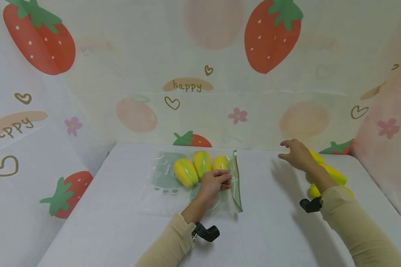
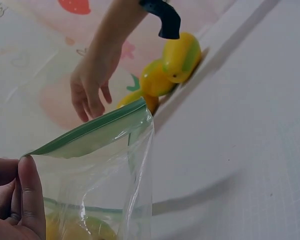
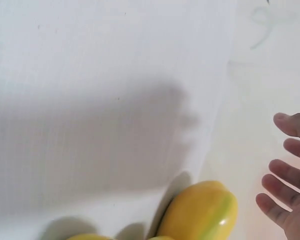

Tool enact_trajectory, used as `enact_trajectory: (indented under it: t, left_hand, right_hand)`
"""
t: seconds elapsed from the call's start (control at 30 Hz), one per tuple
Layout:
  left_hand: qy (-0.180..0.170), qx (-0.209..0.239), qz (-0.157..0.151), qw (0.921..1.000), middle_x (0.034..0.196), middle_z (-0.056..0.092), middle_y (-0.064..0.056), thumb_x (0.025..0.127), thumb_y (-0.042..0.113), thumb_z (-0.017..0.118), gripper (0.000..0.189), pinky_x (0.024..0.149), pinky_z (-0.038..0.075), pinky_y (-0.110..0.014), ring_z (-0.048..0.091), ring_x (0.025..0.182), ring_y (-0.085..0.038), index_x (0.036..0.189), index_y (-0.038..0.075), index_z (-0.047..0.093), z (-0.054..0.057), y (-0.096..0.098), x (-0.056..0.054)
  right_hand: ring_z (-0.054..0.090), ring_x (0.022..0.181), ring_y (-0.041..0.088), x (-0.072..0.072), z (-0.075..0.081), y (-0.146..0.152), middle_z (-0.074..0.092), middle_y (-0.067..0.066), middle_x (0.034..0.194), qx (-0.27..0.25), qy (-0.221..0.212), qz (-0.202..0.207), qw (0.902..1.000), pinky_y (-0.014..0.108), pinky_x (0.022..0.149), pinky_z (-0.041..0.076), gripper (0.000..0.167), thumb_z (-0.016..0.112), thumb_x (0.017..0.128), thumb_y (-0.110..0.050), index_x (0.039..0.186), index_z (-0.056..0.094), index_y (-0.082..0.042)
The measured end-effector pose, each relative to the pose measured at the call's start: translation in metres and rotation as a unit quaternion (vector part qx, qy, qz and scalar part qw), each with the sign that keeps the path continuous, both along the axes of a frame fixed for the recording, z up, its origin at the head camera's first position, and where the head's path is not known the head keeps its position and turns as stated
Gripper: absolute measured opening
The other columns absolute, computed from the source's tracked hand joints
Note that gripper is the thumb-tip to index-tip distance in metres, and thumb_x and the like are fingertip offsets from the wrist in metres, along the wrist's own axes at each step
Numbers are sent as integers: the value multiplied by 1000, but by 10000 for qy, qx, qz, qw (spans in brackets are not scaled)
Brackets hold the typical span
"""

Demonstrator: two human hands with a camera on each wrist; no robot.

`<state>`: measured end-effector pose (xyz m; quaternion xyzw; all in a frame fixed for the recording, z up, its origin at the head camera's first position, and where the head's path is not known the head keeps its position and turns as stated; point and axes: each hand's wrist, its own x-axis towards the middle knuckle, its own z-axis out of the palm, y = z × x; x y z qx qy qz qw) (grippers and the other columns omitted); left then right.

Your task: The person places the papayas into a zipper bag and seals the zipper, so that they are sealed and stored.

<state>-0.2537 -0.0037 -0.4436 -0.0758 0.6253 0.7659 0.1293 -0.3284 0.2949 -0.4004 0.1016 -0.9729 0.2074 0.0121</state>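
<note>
A clear zip bag (image 1: 150, 204) lies flat on the white table with several papaya-shaped yellow fruits (image 1: 186, 173) inside, streaked green. My left hand (image 1: 212, 187) pinches the bag near its green zip edge (image 1: 237, 189); in the left wrist view thumb and fingers hold one corner, and the mouth stands raised. Off to the right, my right hand (image 1: 297, 154) hovers above the table with spread fingers, holding nothing. Beside and partly behind that forearm, more yellow fruits (image 1: 335, 175) lie in a row. The right wrist view shows one fruit (image 3: 200, 212) below the hand.
A printed cloth (image 1: 214, 111) with strawberries and hearts rises behind the white table (image 1: 97, 237) and along both sides. Each wrist carries a black camera mount (image 1: 208, 233). The right arm casts a shadow between bag and loose fruits.
</note>
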Motion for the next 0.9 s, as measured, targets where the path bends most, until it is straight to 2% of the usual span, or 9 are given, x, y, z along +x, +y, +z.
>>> enact_trajectory:
  t: [0.27, 0.37, 0.53, 0.77, 0.9]
  left_hand:
    - [-1, -14, -23, 10000, 83, 62, 0, 91, 9, 67, 26, 65, 58, -19, 60, 67, -9, 113, -5, 67, -1, 0, -1]
    - [-5, 9, -24, 10000, 84, 62, 0, 91, 9, 67, 26, 65, 58, -18, 59, 67, -9, 114, -5, 67, 0, 0, -1]
    - [-13, -5, -29, 10000, 84, 62, 0, 92, 9, 66, 27, 65, 58, -19, 60, 67, -8, 115, -5, 66, 0, 0, -1]
    - [-18, 11, -2, 10000, 83, 62, 0, 91, 8, 67, 26, 64, 58, -19, 60, 67, -9, 114, -6, 66, -2, 0, -1]
    - [-1, 14, -10, 10000, 82, 62, 0, 91, 7, 67, 26, 64, 58, -19, 60, 67, -9, 113, -6, 66, -3, 0, -2]
  right_hand:
    - [43, 116, 53, -3, 2, 16, 46, 37, 128, 368, -64, 10, 9993, 64, 98, 40, 54, 65, 90, -20, 133, 49, 8]
    - [40, 118, 56, -4, 4, 21, 42, 38, 131, 668, -101, 6, 9977, 67, 98, 39, 54, 64, 89, -18, 133, 48, 9]
    - [36, 120, 56, -5, 0, 34, 37, 38, 133, 1033, -348, -148, 9939, 68, 97, 38, 55, 61, 89, -15, 136, 44, 8]
    - [30, 121, 54, -11, -7, 50, 32, 38, 135, 619, -781, -492, 9938, 68, 101, 37, 61, 62, 89, -21, 139, 40, 7]
    - [28, 122, 55, -13, -6, 57, 29, 38, 136, 566, -944, -530, 9925, 70, 100, 36, 63, 63, 90, -22, 141, 38, 6]
